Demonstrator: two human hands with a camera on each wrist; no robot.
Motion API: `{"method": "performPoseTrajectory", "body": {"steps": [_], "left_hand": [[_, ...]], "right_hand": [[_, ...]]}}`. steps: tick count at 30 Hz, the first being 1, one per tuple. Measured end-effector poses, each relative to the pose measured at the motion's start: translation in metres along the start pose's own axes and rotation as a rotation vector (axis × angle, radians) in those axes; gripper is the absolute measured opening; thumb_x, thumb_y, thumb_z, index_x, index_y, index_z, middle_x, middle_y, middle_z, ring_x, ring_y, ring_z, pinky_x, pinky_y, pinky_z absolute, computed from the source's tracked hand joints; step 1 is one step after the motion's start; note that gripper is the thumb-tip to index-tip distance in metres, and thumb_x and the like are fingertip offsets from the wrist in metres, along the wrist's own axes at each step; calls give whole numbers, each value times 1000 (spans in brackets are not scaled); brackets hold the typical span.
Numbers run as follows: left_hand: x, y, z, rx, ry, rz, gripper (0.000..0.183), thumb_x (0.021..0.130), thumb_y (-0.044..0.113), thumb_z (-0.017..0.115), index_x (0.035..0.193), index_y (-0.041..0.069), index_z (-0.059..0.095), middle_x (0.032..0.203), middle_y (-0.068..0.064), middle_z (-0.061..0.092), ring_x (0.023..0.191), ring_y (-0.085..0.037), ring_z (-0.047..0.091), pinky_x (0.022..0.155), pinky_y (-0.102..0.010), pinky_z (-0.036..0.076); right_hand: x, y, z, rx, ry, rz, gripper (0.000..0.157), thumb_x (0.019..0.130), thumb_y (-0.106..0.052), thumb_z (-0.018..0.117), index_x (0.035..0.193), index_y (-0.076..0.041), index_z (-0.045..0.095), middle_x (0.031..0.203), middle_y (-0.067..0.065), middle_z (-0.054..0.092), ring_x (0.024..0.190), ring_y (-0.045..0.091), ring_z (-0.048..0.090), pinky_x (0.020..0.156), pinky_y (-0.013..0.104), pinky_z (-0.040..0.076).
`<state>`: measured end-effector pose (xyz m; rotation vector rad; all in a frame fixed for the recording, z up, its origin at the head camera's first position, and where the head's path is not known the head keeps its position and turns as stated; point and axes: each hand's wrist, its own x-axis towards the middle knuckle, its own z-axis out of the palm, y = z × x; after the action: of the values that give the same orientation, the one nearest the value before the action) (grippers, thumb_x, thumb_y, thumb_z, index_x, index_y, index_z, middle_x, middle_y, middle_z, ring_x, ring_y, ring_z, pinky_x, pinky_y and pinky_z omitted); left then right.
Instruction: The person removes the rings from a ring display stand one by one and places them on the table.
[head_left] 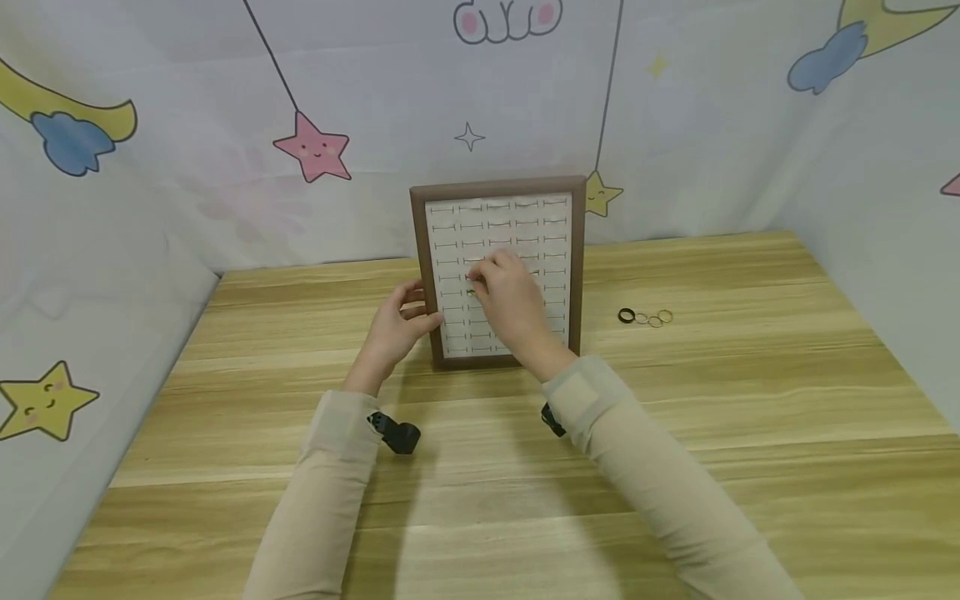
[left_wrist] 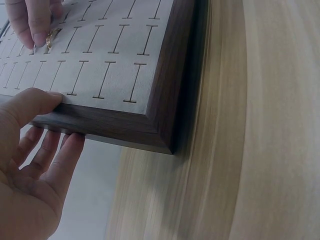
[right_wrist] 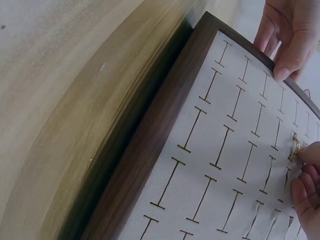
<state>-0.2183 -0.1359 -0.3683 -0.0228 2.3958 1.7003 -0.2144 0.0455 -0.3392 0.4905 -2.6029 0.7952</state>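
A ring display board (head_left: 453, 337) with a brown wooden frame (left_wrist: 165, 122) and rows of slots in its pale face stands upright on the table. My left hand (head_left: 397, 325) grips its left edge, thumb on the front and fingers behind. At the middle rows, my right hand (head_left: 516, 304) pinches a small ring at a slot, mostly hidden by the fingertips; a silvery bit shows in the left wrist view. Right beside those fingertips, a gold ring (left_wrist: 49, 41) sits in a slot. The other slots in sight hold no rings.
To the right of the board, a black ring (head_left: 626, 322) lies on the wooden table (head_left: 750, 375) with several thin gold and silvery rings beside it. Behind the board hangs a white cloth (head_left: 375, 83) printed with stars and moons.
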Motion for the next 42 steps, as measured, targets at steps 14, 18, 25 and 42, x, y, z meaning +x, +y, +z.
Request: {"method": "performPoseTrajectory", "body": {"steps": [14, 18, 25, 42], "left_hand": [[-1, 1, 0, -8, 0, 2, 71, 92, 14, 64, 151, 11, 25, 148, -14, 37, 136, -32, 41, 109, -44, 43], [-1, 1, 0, -1, -1, 1, 71, 92, 14, 63, 151, 12, 23, 149, -14, 36, 137, -32, 41, 110, -44, 43], [-1, 1, -1, 20, 0, 0, 70, 92, 15, 63, 151, 12, 24, 148, -14, 36, 137, -31, 41, 109, -44, 43], [-2, 3, 0, 27, 3, -9, 70, 92, 15, 64, 150, 13, 25, 148, -13, 37, 137, -31, 41, 109, -43, 43]], "right_hand": [[3, 9, -7, 269, -66, 105, 11, 92, -11, 63, 98, -3, 66, 105, 10, 64, 95, 21, 60, 86, 29, 55], [5, 14, -12, 395, -60, 174, 10, 92, -10, 63, 98, -3, 65, 103, 12, 68, 93, 22, 64, 86, 30, 56], [2, 29, -26, 496, -32, 281, 17, 91, -12, 65, 105, -4, 66, 103, 13, 69, 91, 22, 65, 81, 29, 55], [-10, 99, -82, 892, 355, 498, 5, 90, -10, 65, 95, -11, 65, 81, -10, 62, 72, 2, 60, 68, 11, 52]]}}
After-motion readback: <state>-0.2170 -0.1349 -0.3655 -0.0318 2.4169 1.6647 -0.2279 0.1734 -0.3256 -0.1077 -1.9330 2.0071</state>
